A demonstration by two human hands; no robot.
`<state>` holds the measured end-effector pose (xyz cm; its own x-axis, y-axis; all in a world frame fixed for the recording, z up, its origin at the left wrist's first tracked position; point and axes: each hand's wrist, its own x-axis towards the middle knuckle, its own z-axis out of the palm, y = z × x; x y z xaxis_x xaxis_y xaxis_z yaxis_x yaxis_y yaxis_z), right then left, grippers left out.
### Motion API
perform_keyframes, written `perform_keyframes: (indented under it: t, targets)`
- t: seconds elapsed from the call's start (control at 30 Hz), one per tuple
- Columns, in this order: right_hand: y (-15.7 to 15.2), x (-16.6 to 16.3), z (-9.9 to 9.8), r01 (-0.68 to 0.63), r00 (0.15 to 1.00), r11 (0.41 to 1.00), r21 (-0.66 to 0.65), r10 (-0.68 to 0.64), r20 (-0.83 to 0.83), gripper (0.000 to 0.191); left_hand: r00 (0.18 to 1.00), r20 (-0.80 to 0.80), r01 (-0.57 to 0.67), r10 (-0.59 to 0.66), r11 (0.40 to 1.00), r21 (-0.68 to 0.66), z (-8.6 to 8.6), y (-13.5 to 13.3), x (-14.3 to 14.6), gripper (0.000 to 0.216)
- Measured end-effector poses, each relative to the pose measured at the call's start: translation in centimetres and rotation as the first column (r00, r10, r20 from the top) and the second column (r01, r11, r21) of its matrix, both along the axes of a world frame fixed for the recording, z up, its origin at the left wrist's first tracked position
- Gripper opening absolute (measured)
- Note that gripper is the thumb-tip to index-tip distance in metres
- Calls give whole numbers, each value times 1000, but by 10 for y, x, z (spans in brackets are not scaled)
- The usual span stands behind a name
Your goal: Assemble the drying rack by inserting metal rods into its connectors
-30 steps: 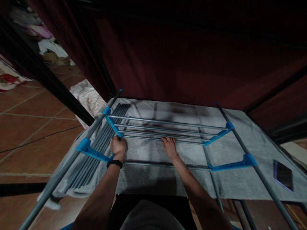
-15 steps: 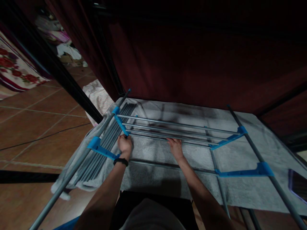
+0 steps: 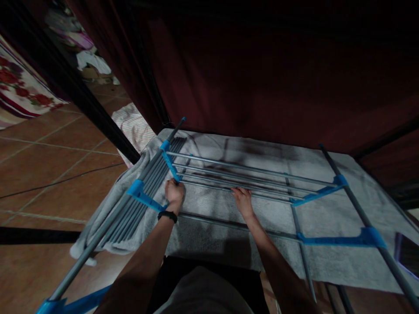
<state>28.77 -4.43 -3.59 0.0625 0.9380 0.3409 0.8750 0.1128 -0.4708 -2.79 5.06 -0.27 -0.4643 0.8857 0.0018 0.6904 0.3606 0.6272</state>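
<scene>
A partly built drying rack with grey metal tubes and blue plastic brackets spans the grey cloth (image 3: 209, 248). My left hand (image 3: 174, 192), a black band on its wrist, is closed at the inner end of the far left blue bracket (image 3: 170, 165); its fingertips are partly hidden. The fingers of my right hand (image 3: 242, 201) are curled over the nearest of several horizontal rods (image 3: 209, 187). Those rods run to the far right blue bracket (image 3: 317, 194). Nearer me, a lower crossbar (image 3: 216, 221) joins the near left bracket (image 3: 145, 198) and near right bracket (image 3: 340, 240).
Loose grey tubes (image 3: 137, 209) lie side by side on the cloth at left. A phone-like dark object (image 3: 407, 253) rests at the right edge. A black post (image 3: 98, 113) slants up at left, beside a dark red curtain (image 3: 248, 87). Striped fabric (image 3: 135, 128) lies behind the post.
The rack's left side and both hands appear slightly farther right and higher. Another blue bracket has come into view at the lower left. Both hands keep their places on the rack.
</scene>
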Motion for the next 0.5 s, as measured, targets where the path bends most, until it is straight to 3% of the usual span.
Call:
perform_keyframes:
  t: [0.5]
  targets:
    - [1, -1, -5, -4, 1000, 1000, -8, 4, -9, 32, 999, -25, 34, -34, 999, 30, -2, -2, 0, 12]
